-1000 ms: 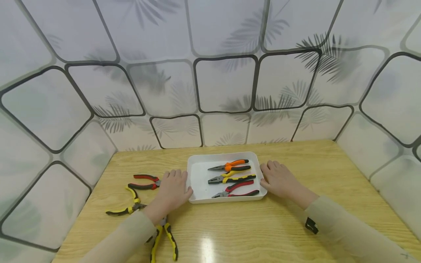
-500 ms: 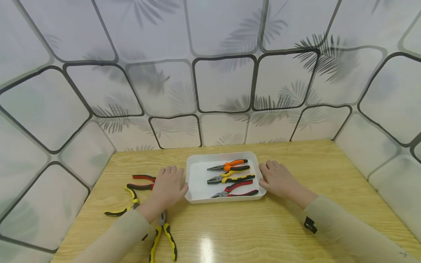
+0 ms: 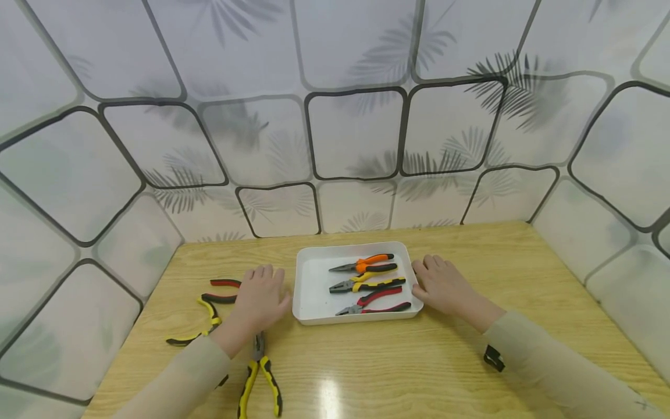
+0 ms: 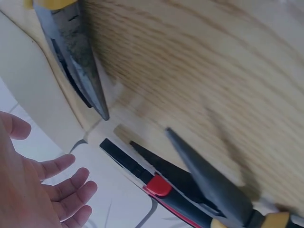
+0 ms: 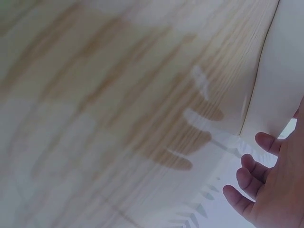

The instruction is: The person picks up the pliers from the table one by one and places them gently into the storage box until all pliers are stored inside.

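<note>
A white tray (image 3: 314,291) holds orange-and-black needle-nose pliers (image 3: 363,265), yellow-and-black pliers (image 3: 366,285) and red-and-black pliers (image 3: 373,302). My left hand (image 3: 257,299) is apart from the tray's left side, palm down with fingers spread and holding nothing. It partly hides a second red-and-black pair of pliers (image 3: 222,298) and small yellow-handled pliers (image 3: 211,319). Larger yellow-handled pliers (image 3: 260,372) lie nearer, their jaws right by that wrist. At the tray's right side, my right hand (image 3: 442,285) rests with relaxed fingers against the edge.
The wooden table (image 3: 471,378) reaches back to a patterned cloth wall (image 3: 356,134), which also closes both sides. The tray stands toward the table's back middle. A small black object (image 3: 494,358) shows under the right sleeve.
My left hand has drawn away from the tray to the left, over the red-handled pliers, baring more of the larger pliers' jaws. The right hand and tray have stayed in place.
</note>
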A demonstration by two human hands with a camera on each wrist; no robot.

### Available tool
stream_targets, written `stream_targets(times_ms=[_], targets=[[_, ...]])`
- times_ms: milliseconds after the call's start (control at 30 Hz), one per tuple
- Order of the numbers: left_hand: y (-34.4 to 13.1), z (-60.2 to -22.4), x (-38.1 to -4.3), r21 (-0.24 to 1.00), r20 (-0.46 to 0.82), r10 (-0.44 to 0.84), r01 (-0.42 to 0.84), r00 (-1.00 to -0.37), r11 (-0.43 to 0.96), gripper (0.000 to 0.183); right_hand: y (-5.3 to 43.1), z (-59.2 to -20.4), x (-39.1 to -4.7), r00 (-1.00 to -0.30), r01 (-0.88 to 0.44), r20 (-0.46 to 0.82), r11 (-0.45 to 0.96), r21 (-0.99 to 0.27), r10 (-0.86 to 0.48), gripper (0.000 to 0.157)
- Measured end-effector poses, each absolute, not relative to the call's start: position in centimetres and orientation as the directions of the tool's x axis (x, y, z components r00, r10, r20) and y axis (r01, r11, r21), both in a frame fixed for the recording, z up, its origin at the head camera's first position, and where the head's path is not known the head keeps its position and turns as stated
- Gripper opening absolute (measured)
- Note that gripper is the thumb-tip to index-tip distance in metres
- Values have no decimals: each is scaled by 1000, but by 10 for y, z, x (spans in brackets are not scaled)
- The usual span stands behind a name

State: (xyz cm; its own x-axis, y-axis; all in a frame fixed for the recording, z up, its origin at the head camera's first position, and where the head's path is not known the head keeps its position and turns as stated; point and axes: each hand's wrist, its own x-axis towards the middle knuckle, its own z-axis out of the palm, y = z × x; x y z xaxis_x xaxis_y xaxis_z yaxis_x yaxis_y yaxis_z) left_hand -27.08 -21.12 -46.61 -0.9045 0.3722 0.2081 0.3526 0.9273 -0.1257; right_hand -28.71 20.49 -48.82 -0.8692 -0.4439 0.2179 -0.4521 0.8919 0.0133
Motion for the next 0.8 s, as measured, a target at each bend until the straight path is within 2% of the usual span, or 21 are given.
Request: stream_targets(times_ms=[567,800], targets=[[-226,-468,-269,-124,199,334,314,-921,941,39,204,-488,-286,-875,-445,213,896,4,-435,24],[-232,-467,-269,-112,210,324,307,-922,945,28,204,-487,-287,-877,-442,209,897,5,-433,23]])
